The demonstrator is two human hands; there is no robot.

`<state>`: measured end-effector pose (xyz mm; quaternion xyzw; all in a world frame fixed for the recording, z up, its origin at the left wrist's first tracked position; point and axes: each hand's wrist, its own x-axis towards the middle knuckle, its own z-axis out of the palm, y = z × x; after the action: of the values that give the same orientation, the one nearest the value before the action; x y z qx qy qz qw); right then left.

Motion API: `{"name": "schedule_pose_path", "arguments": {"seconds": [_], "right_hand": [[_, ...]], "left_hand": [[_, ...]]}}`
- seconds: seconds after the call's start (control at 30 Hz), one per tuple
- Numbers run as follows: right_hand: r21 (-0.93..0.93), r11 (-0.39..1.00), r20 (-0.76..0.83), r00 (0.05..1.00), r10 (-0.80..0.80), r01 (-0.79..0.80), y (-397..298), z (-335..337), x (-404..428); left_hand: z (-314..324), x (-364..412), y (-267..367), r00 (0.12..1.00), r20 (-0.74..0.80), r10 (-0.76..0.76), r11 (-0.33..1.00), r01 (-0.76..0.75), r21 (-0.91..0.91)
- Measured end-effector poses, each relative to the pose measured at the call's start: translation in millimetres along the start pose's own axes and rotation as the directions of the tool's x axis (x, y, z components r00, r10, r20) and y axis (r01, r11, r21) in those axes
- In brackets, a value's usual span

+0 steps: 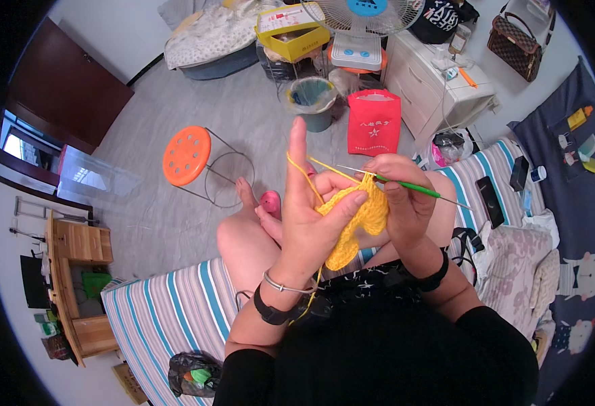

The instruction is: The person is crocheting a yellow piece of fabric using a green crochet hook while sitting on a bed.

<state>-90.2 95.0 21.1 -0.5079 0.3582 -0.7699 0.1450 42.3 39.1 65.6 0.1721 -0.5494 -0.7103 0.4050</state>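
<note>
My left hand [310, 208] pinches a piece of yellow crochet work [348, 243] between thumb and fingers, its index finger raised with the yellow yarn [301, 171] running around it. From there the strand reaches the top edge of the work; another length hangs down past my left wrist. In my right hand [406, 198] is a crochet hook with a green grip [414, 188], its metal shaft lying at the stitches on the top edge. The right fingertips are close against the work. The lower part of the piece hangs below my left thumb.
I sit on a bed with a striped sheet [176, 299]. To the right lie a black phone [490, 202] and bedding. An orange stool [186, 156], a lined waste bin [311, 101] and a red bag [374, 123] stand on the floor ahead. A black plastic bag [191, 373] lies lower left.
</note>
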Motion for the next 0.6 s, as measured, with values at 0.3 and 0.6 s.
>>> {"name": "schedule_pose_path", "arguments": {"seconds": [0.3,0.6], "right_hand": [[0.016,0.998,0.111,0.992,0.066,-0.069,4,-6,12],[-0.052,0.992,0.136,0.985,-0.110,0.118,3,-10,15]], "left_hand": [[-2,4,-6,0.995,-0.095,0.020,0.998,-0.014,0.061],[-7,5,0,0.999,-0.043,-0.028,0.999,0.026,-0.043]]}}
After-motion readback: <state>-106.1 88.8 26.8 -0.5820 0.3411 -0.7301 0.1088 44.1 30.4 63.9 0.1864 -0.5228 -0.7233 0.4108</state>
